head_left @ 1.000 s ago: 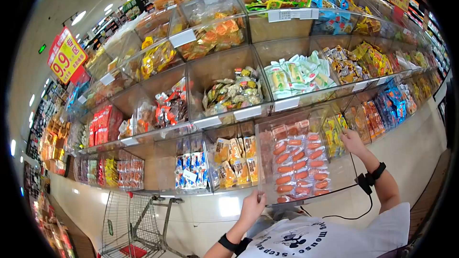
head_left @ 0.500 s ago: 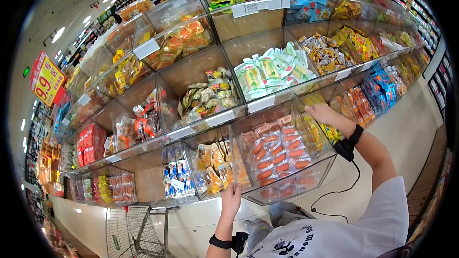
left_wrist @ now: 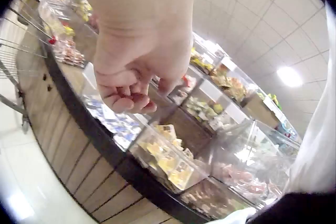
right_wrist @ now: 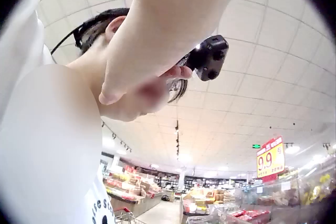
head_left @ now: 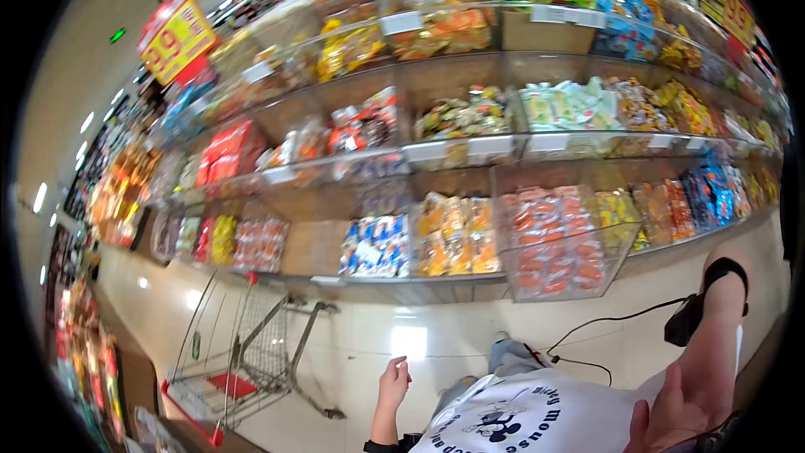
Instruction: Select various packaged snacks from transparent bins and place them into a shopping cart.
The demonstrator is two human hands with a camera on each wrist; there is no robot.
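My left hand (head_left: 394,383) hangs in front of the lowest row of bins, its fingers loosely curled around nothing. In the left wrist view that hand (left_wrist: 134,85) overlaps the bins beyond it. My right hand (head_left: 671,411) is raised close to my head, fingers and thumb apart with nothing between them. The right wrist view has it in front of the face, its thumb (right_wrist: 109,94) near the jaw. A clear plastic bin (head_left: 560,273) of wrapped sausages (head_left: 545,218) stands in the bottom row, jutting past its neighbours, with both hands away from it.
Orange-yellow packets (head_left: 457,235) and blue-white packets (head_left: 375,245) fill the bins to the left. Tiers of snack bins (head_left: 461,113) rise behind. A shopping cart (head_left: 243,352) stands on the floor at left. A black cable (head_left: 620,319) runs from the right wrist camera.
Both hands have left the sausage bin, which first stuck out tilted and now sits further back. My right hand has risen to the face; the left has dropped away from the bins.
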